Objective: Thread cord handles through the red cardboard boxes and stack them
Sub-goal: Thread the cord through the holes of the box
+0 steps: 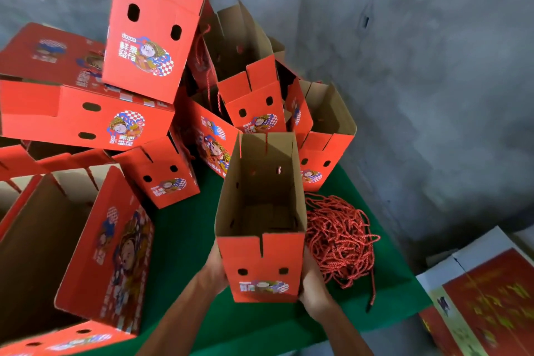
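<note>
Fingers of both hands clasping open red box (261,266) sides, "GOOD" on stacked box (153,37), cords (341,240) beside

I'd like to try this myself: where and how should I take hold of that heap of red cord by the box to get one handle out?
Probably by the loose end trailing out at the near edge of the cord pile. Pinch that strand from above with the right hand, which holds the open box right beside it. The heap itself is tangled, so grabbing its middle would likely lift many cords together.
</note>
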{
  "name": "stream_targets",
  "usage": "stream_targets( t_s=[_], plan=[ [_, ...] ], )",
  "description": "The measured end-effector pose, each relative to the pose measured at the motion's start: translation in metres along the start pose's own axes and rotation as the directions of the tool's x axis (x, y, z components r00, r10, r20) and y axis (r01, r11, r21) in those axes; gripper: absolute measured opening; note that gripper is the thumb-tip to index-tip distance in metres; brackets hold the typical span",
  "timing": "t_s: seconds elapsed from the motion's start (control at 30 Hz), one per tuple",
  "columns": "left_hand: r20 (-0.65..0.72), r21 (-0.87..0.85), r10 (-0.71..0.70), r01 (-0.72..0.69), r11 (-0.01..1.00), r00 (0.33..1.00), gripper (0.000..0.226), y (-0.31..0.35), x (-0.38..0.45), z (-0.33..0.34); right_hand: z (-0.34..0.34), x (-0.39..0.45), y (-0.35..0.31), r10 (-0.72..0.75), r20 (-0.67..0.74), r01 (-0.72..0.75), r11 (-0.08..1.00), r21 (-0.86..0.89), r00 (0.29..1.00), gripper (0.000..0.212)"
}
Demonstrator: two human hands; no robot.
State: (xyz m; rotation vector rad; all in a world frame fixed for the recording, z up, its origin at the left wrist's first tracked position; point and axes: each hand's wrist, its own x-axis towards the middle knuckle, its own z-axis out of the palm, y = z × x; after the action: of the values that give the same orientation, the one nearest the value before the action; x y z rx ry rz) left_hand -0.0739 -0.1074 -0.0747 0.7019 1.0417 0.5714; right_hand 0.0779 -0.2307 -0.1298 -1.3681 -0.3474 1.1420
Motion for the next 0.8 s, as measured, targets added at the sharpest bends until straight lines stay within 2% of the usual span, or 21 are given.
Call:
stream_targets(
  t_s=[0.07,0.13,0.2,0.3,0.37,0.43,0.5,0.6,0.67,0.7,0.8],
  plan=[
    [0.059,0.049,0.038,-0.041,0.998,0.998,0.065,0.009,-0.005,0.016,-0.006,-0.006,-0.037,-0.073,0.002,0.073,0.996,0.042,0.997,0.046],
    [0.081,0.126,0.093,-0.102,0.987,0.992,0.045,0.015,-0.009,0.032,-0.013,-0.011,-0.060,-0.127,-0.049,0.130,0.990,0.058,0.991,0.043],
    [0.092,0.177,0.167,-0.181,0.967,0.982,0.027,0.019,-0.014,0.048,-0.024,-0.015,-0.075,-0.193,-0.108,0.204,0.973,0.105,0.975,0.032],
    [0.189,0.157,0.242,-0.272,0.949,0.952,0.035,0.032,-0.021,0.080,-0.043,-0.016,-0.087,-0.152,-0.225,0.197,0.962,0.191,0.962,0.049],
    [0.238,0.182,0.326,-0.372,0.910,0.915,0.037,0.043,-0.026,0.099,-0.048,-0.016,-0.107,-0.181,-0.251,0.237,0.947,0.216,0.951,0.041],
    [0.295,0.132,0.424,-0.477,0.869,0.856,0.044,0.056,-0.029,0.118,-0.050,-0.008,-0.137,-0.212,-0.300,0.281,0.937,0.208,0.930,0.034],
    [0.335,0.071,0.491,-0.541,0.838,0.804,0.054,0.076,-0.027,0.138,-0.049,0.000,-0.171,-0.246,-0.341,0.319,0.931,0.179,0.907,0.041],
    [0.431,-0.022,0.506,-0.552,0.834,0.747,0.058,0.115,-0.030,0.165,-0.044,0.009,-0.220,-0.394,-0.394,0.478,0.866,0.144,0.831,0.040],
    [0.483,-0.083,0.522,-0.557,0.827,0.703,0.072,0.132,-0.029,0.178,-0.040,0.011,-0.248,-0.440,-0.438,0.540,0.831,0.133,0.784,0.035],
    [0.502,-0.090,0.542,-0.582,0.808,0.675,0.078,0.138,-0.033,0.183,-0.037,0.013,-0.261,-0.460,-0.436,0.560,0.819,0.128,0.773,0.039],
    [0.511,-0.030,0.600,-0.684,0.728,0.616,0.082,0.155,-0.043,0.197,-0.030,0.022,-0.289,-0.508,-0.322,0.561,0.822,0.095,0.799,0.065]
  ],
)
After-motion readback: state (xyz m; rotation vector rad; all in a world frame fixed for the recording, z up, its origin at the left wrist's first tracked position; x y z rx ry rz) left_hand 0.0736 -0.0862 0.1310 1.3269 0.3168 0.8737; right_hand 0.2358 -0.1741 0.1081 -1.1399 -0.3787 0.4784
